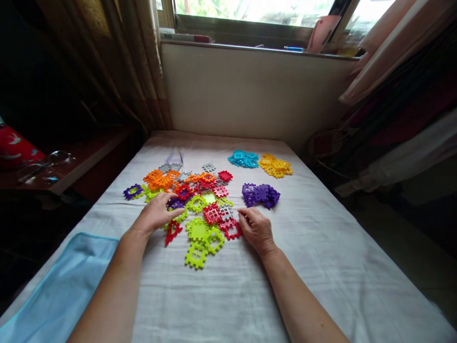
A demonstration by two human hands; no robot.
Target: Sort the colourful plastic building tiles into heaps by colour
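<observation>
On the sheet [200,305], the left hand [155,213] is reaching open-fingered into mixed pieces [197,228], seemingly picking through them. The right hand [257,230] is curling beside a red piece [233,237], grip unclear; overlaps are calling for fingertip parting.

Big pile [197,229]: on sheet [321,247], left of small piles [262,194]
Cloth [71,276]: sheet's near left
Cup [321,34]: on sill [243,46], behind sheet

home room, sheet-covered surface [200,305], brown curtain [132,66], window [250,12], hanging clothes [396,85]
</observation>
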